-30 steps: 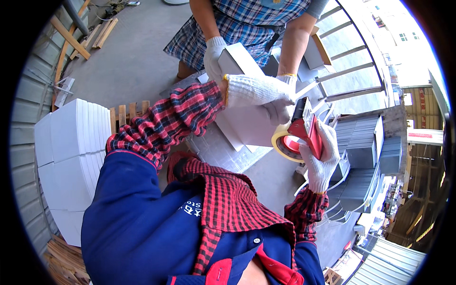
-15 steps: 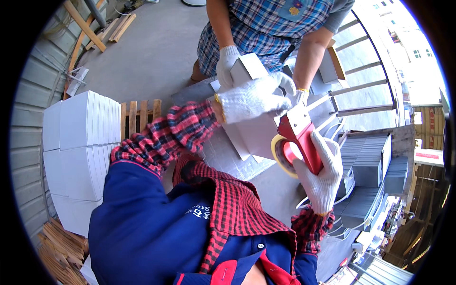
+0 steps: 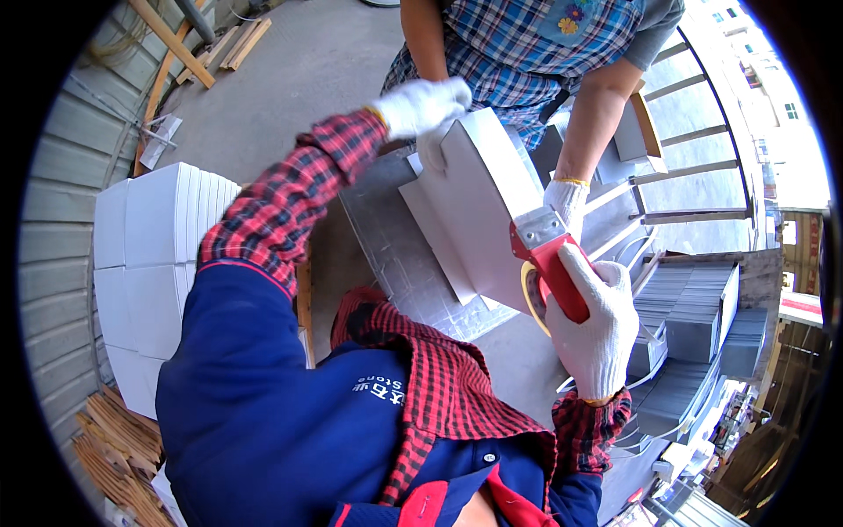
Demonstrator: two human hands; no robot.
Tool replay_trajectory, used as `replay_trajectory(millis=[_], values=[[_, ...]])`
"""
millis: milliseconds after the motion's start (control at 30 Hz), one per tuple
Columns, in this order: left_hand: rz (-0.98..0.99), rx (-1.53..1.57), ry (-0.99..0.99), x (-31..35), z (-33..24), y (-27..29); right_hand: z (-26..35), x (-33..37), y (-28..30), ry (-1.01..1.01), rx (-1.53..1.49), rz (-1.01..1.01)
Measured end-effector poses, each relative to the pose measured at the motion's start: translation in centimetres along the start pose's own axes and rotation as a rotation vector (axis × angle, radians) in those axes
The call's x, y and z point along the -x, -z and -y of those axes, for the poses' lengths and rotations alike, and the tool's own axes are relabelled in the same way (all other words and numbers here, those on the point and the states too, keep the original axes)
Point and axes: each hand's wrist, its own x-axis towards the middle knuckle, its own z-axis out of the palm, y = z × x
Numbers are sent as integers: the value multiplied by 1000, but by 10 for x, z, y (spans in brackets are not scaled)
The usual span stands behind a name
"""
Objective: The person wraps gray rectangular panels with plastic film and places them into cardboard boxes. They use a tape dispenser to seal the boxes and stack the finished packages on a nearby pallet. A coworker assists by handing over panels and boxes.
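White box: flat cardboard box (image 3: 481,206), tilted up on edge over the grey table (image 3: 386,255); closed, contents not visible.
Left hand: gloved left hand (image 3: 421,105) clamped over the box's top far corner.
Right hand: gloved right hand (image 3: 593,329) wrapped round the red handle of a tape dispenser (image 3: 546,268); its metal blade end sits against the box's near edge.
Co-worker: second person's gloved hand (image 3: 566,200) just behind the box, beside the dispenser; another gloved hand appears to sit under my left glove, partly hidden.
Surroundings: stack of white boxes (image 3: 145,255) to the left; wooden slats (image 3: 114,439) below them; grey flat stacks (image 3: 702,307) to the right.
Obstruction: checked sleeve (image 3: 281,206) crosses in front of the table.
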Motion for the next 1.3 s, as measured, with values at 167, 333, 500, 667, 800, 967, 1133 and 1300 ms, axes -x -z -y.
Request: replay_trajectory(millis=[167,333,500,667,800,967,1133,1300], values=[[-63,-208,44,1,7,-30,1,-2,-2,13,42,15],[-233,-400,243,19,-4,-28,-6,3,-4,19,11,-8],[-835,11,-298,51,-23,-57,1,1,0,-10,59,43],[267,-276,-54,112,-26,-126,-8,5,3,-12,86,37],[-107,-138,-96,118,-47,-41,-14,13,4,57,45,30],[-308,-431,-707,80,-135,3,-44,69,16,-24,20,64],[30,-528,-665,43,-157,-62,-74,125,19,-40,-1,31],[24,-594,-506,37,-168,-88,-107,182,11,-101,-47,58]])
